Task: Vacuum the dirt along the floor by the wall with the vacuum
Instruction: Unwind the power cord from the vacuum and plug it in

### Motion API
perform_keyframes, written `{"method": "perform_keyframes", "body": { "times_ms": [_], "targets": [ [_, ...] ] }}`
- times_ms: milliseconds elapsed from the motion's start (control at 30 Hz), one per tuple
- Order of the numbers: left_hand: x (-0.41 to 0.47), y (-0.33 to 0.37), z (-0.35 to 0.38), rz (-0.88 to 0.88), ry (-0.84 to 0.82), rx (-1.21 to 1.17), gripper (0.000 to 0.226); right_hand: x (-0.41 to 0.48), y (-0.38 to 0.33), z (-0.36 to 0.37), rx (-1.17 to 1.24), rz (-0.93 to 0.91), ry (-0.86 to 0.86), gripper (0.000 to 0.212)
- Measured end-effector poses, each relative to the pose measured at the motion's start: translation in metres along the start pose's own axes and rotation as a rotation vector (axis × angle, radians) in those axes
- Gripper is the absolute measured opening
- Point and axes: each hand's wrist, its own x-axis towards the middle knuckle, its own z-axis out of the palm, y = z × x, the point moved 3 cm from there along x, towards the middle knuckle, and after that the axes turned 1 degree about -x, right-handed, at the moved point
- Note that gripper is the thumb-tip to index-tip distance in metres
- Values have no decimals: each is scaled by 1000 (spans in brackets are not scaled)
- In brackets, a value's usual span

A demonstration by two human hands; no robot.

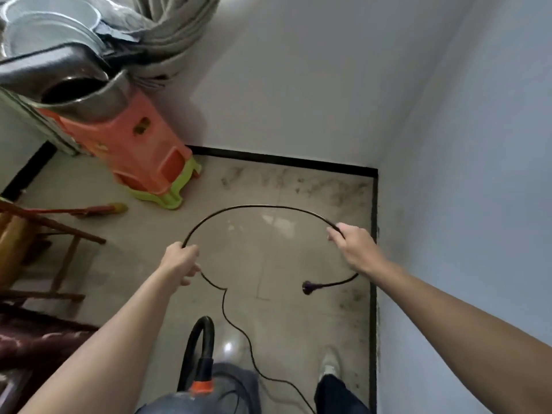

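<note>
A black power cord (pixel 254 207) arcs above the floor between both hands. My left hand (pixel 181 262) grips it at the left end of the arc, and my right hand (pixel 352 248) grips it at the right end. Past my right hand the cord hangs down to its plug (pixel 307 286). From my left hand it trails down over the tiles to the grey vacuum (pixel 206 395) at the bottom, whose black hose (pixel 198 345) curves up from an orange collar. Dark dirt (pixel 343 192) smears the floor along the far wall and the right wall.
An orange stool stacked on a green one (pixel 143 156) stands at the back left under a metal sink (pixel 59 82). A broom (pixel 98 209) lies on the floor. Wooden furniture (pixel 35 243) fills the left side. White walls (pixel 448 144) meet in the corner, edged by black skirting. My shoe (pixel 328 369) is near the right wall.
</note>
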Motion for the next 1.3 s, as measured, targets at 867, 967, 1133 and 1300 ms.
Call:
{"method": "perform_keyframes", "body": {
  "times_ms": [867,967,1133,1300],
  "targets": [
    [167,289,100,612,-333,239,60,253,34,-41,-188,642,-128,28],
    [182,317,138,649,-378,478,60,253,67,-49,731,989,202,37],
    [213,339,212,665,-315,824,56,281,125,-61,1556,1223,661,28],
    [244,339,296,708,-324,967,61,294,215,-35,1228,1454,734,23]
  ]
}}
